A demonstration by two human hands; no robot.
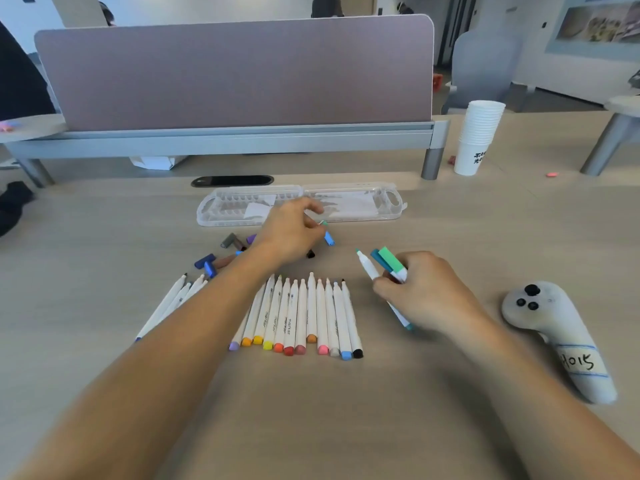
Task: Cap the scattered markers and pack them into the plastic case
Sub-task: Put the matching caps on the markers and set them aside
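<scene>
A small green cap (324, 223) seems to be pinched at the fingertips of the curled left hand (291, 233); a blue cap (329, 238) lies just below those fingertips; to the right, a bundle of markers (389, 263) is gripped in the right hand (426, 292), two capped and one bare, its green tip aimed toward the left hand. The colour is best checked first; the cap should then be carried across to that tip, lined up with the barrel and pressed until seated, the bundle being held steady meanwhile. The open plastic case (381, 211) lies beyond the left hand; a row of uncapped markers (301, 313) lies nearer than both hands.

A few more markers are covered by the left forearm, so their number cannot be told; loose caps (221, 251) left of the left wrist are partly hidden under it; the pinch itself is blurred; part of the case is hidden behind the left knuckles; the middles of the bundle's barrels are hidden in the right hand.
</scene>
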